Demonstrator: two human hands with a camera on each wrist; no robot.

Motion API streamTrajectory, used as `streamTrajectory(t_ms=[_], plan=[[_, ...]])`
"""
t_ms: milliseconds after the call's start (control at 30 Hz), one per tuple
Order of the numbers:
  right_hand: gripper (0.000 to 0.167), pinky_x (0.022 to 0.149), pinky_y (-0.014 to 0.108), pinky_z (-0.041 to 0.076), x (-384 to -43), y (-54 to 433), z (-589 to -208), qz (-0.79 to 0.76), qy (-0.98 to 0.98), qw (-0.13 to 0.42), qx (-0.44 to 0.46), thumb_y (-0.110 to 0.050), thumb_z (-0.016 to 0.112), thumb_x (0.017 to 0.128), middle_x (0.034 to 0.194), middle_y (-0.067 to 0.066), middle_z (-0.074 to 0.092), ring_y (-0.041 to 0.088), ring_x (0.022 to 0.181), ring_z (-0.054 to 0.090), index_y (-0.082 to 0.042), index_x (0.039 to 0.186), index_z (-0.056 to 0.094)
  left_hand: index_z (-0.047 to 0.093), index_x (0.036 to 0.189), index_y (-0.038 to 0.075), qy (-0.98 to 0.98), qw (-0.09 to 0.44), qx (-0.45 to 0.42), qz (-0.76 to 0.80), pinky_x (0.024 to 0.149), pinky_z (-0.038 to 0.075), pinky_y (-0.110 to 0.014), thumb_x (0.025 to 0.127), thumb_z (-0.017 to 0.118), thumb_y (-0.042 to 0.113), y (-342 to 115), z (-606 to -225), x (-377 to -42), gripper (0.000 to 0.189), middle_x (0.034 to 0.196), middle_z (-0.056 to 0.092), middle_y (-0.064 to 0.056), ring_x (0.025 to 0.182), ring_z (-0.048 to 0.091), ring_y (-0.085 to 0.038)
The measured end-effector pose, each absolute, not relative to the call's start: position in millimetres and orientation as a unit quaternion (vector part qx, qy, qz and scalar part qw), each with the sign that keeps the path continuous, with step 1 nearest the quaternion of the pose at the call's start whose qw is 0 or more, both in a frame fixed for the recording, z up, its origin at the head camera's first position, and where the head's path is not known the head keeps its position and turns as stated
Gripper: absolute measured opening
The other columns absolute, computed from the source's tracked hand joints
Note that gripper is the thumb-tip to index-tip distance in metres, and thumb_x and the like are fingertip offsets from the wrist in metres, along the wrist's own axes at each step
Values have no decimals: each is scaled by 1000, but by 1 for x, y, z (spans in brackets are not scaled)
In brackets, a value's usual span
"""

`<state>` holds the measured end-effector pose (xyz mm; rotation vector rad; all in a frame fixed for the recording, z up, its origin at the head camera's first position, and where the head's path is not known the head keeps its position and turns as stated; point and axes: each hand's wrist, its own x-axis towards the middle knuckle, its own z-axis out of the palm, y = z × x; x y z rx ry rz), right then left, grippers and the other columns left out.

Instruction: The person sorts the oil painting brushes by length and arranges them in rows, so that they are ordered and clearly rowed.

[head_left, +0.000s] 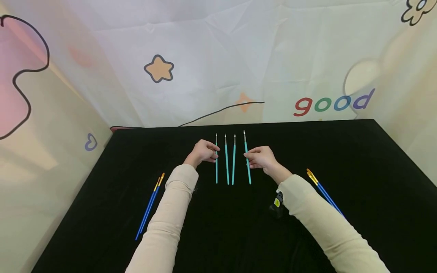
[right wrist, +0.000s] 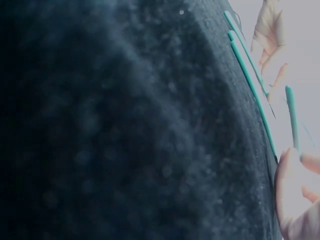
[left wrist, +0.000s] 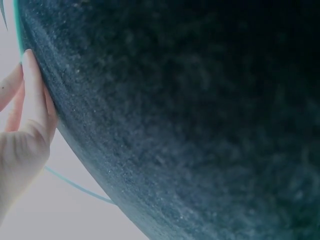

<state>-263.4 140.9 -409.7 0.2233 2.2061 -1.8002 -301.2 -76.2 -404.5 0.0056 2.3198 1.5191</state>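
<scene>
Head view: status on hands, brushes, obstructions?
Left hand pinches leftmost slim turquoise-handled paintbrush; right hand pinches rightmost slim turquoise-handled paintbrush. Two matching paintbrushes lie between. No obstruction visible at either hand.

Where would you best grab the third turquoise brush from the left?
I'd probably pinch the third brush mid-handle, across its width, coming from above and the right: it's long and slim, with more room toward the fourth brush than the second brush.
</scene>
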Motion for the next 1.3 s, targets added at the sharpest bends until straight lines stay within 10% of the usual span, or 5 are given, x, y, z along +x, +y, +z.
streamTrajectory(t_ms=[1300], plan=[[17,52,22,53,-267,140,-410,-583,792,159,89,-7,61,86,64,7,58,10,49,58,7,95,59,61,104,-10,826,201,21,526,67,55,-29,82,58,-10,-75,-400,-300,22,97,58,-16,73,62,-21]])
